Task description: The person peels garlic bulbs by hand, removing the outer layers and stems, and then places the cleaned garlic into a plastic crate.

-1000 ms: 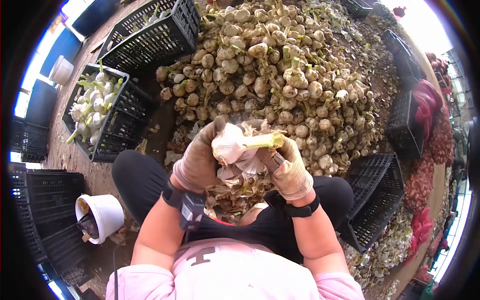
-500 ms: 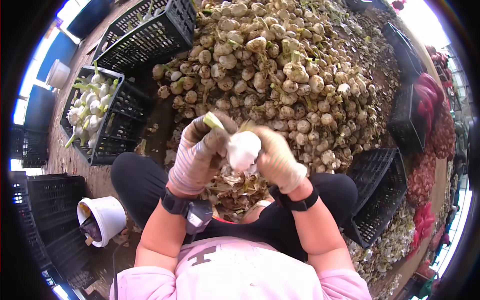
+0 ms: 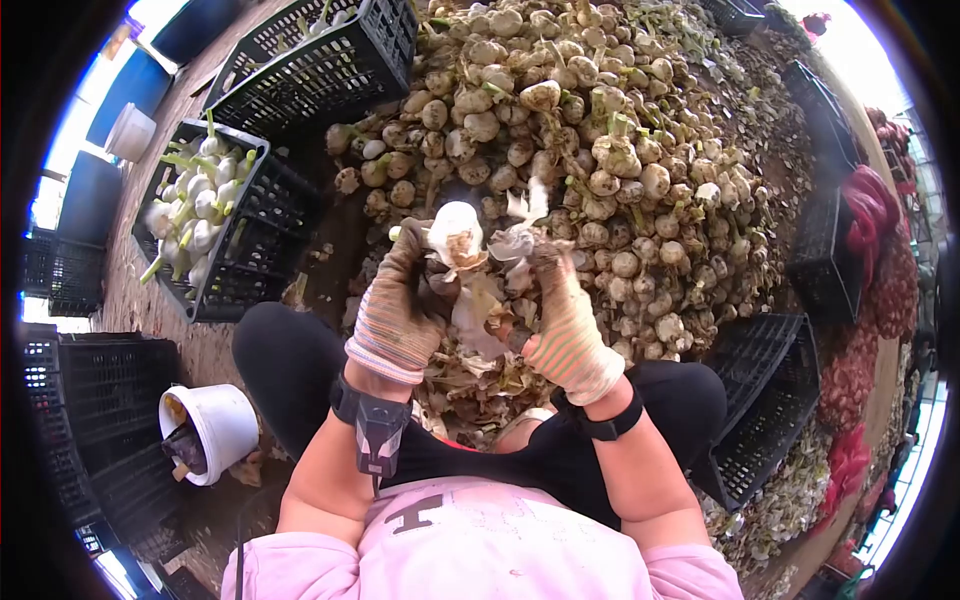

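Note:
My gloved left hand [image 3: 395, 310] is closed around the stem end of a garlic bulb [image 3: 457, 228]. The bulb looks white above, with brownish loose skin at its lower side. To its right, my gloved right hand [image 3: 565, 325] pinches torn garlic skin [image 3: 513, 243] between thumb and fingers, apart from the bulb. A small dark object [image 3: 518, 339] shows at the right palm; I cannot tell what it is. Below both hands, dry peeled skins [image 3: 490, 385] lie heaped between my legs.
A large pile of untrimmed garlic [image 3: 620, 200] spreads ahead. At the left stands a crate of cleaned garlic [image 3: 262, 225], with another black crate [image 3: 320, 75] beyond it. A white bucket [image 3: 222, 432] sits by my left knee. A black crate [image 3: 765, 400] leans by my right knee.
My hands have moved apart and the bulb has gone up and slightly left in my left hand. Torn skin now hangs from my right fingers.

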`<move>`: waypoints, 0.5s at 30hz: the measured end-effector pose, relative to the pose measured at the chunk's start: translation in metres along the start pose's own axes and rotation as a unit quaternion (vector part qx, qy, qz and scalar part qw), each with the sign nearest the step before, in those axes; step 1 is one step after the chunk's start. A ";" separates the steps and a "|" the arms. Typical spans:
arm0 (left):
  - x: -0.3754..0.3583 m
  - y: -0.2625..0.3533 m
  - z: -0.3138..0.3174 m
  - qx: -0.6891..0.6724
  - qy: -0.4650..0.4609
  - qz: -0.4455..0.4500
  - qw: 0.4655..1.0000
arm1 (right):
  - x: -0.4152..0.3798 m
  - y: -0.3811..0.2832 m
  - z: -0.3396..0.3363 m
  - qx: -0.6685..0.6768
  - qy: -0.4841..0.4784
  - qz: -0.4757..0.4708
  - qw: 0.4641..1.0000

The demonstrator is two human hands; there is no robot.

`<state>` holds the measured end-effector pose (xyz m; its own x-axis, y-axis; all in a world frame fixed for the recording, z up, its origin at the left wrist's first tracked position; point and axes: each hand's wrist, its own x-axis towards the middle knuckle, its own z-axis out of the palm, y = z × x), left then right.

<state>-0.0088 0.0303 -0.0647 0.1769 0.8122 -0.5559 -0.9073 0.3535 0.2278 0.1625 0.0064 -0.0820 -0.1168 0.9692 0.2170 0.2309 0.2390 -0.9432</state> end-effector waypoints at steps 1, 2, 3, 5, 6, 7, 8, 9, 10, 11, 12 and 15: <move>-0.005 -0.005 0.005 0.039 0.006 -0.004 0.999 | 0.004 -0.004 -0.001 0.001 -0.002 0.002 1.000; -0.009 -0.008 0.008 0.080 0.011 -0.010 0.997 | 0.012 -0.007 -0.004 -0.083 0.014 -0.107 0.991; -0.005 -0.011 0.001 0.080 0.003 -0.013 0.997 | 0.017 -0.008 -0.007 -0.167 0.031 -0.215 0.962; -0.003 -0.018 -0.003 0.101 0.005 0.024 0.995 | 0.017 -0.004 -0.011 -0.142 -0.020 -0.207 0.968; -0.003 -0.020 -0.004 0.120 0.009 0.067 0.990 | 0.018 -0.002 -0.013 -0.113 -0.075 -0.200 0.970; -0.006 -0.019 -0.006 0.153 -0.017 0.085 0.985 | 0.021 0.000 -0.015 -0.088 -0.121 -0.179 0.972; -0.008 -0.019 -0.004 0.153 -0.015 0.084 0.985 | 0.018 -0.005 -0.010 -0.087 -0.122 -0.178 0.973; -0.011 -0.018 0.000 0.158 -0.003 0.093 0.983 | 0.012 -0.016 -0.001 0.185 -0.062 0.012 0.981; -0.012 -0.017 0.002 0.164 0.008 0.103 0.981 | 0.009 -0.022 0.004 0.435 0.005 0.200 0.878; -0.012 -0.016 -0.003 0.162 -0.028 0.096 0.982 | 0.014 -0.018 0.005 0.531 -0.014 0.188 0.826; -0.009 -0.015 -0.009 0.161 -0.028 0.097 0.982 | 0.012 -0.009 0.006 0.554 -0.010 0.191 0.810; -0.002 -0.015 -0.016 0.120 -0.053 0.108 0.986 | 0.007 -0.010 0.010 0.471 0.009 0.147 0.870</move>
<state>-0.0014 0.0155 -0.0799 0.0400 0.9196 -0.3909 -0.8141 0.2568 0.5209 0.1502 0.0102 -0.0739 -0.1700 0.9828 -0.0723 -0.6457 -0.1665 -0.7452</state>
